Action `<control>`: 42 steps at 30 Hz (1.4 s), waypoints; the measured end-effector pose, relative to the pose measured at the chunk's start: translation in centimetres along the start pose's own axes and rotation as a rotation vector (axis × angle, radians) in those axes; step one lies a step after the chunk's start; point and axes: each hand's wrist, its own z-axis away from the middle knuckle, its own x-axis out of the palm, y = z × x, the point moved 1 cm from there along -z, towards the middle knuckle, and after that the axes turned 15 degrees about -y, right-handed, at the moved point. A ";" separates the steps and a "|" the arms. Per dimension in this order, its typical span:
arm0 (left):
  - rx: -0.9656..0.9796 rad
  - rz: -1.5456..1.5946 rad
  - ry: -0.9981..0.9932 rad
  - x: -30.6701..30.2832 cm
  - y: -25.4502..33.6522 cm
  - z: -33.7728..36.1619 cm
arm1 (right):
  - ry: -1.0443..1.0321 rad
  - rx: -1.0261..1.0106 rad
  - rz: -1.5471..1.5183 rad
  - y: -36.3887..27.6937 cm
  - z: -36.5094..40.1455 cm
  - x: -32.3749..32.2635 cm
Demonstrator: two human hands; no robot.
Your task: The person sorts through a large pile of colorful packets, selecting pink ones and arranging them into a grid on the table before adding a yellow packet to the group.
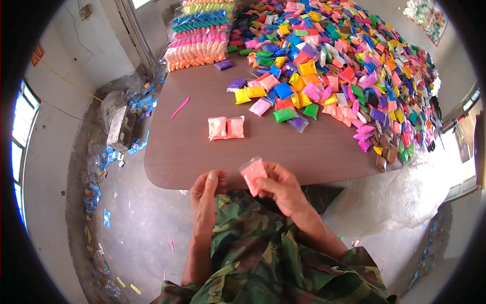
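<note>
A pink packet (253,175) in clear film is held between the thumb and fingers of my right hand (282,188), just over the table's front edge. To its left, my left hand (208,188) has its fingers curled with the thumb against them; whether anything is inside cannot be made out. Beyond my hands, two light pink packets (235,128) lie side by side on the brown table (187,152). A thin pink plastic tool (180,108) rests farther back on the left.
A large heap of coloured packets (324,61) covers the table's back and right. Rows of bagged packets (200,40) are stacked at the back left. Clear plastic sheeting (395,197) bulges at the right edge. Litter and a block (120,129) lie on the floor at left.
</note>
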 end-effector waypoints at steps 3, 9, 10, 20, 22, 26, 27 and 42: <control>0.050 -0.112 0.098 -1.7 0.7 -0.1 | 0.129 0.050 0.157 -2.6 -2.1 -1.7; 0.115 -0.277 0.185 -4.8 0.6 -1.2 | 0.239 0.017 0.308 -4.2 -9.0 -3.9; 0.102 -0.287 0.199 -5.1 0.5 -1.3 | 0.240 0.036 0.305 -4.2 -10.1 -4.0; 0.104 -0.386 0.222 -5.5 0.0 -1.2 | 0.338 0.025 0.666 -1.6 -15.9 -4.6; 0.099 -0.394 0.229 -5.3 0.1 -1.1 | 0.381 0.036 0.717 -1.5 -16.0 -4.5; 0.100 -0.420 0.227 -5.3 0.0 -1.1 | 0.368 0.043 0.702 -2.0 -15.9 -4.1; 0.104 -0.437 0.226 -5.3 0.0 -1.1 | 0.357 0.054 0.720 -1.8 -16.1 -4.4; 0.137 -0.466 0.261 -5.4 -0.5 -1.4 | 0.352 0.108 1.047 -2.1 -16.4 -5.2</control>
